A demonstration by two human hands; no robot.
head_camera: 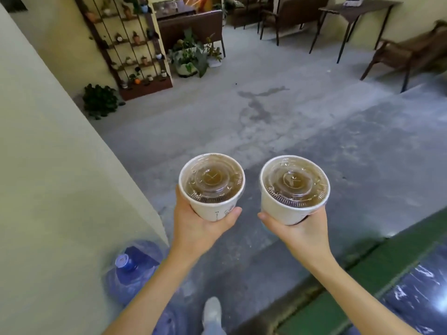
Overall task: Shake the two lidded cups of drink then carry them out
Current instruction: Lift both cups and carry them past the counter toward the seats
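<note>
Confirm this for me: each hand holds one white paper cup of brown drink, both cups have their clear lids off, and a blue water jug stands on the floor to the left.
One detail is wrong: the lids are on. The head view shows a clear plastic lid seated on the white paper cup in the left hand and on the one in the right hand. The rest stands: brown drink, blue water jug on the floor, left.

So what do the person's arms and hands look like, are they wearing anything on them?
Nothing at all. The left hand and the right hand are bare: no gloves, rings or watch that can be seen. Both forearms are bare too, with no sleeves showing down to the bottom edge of the picture. The nails on the thumbs look short and plain.
</note>
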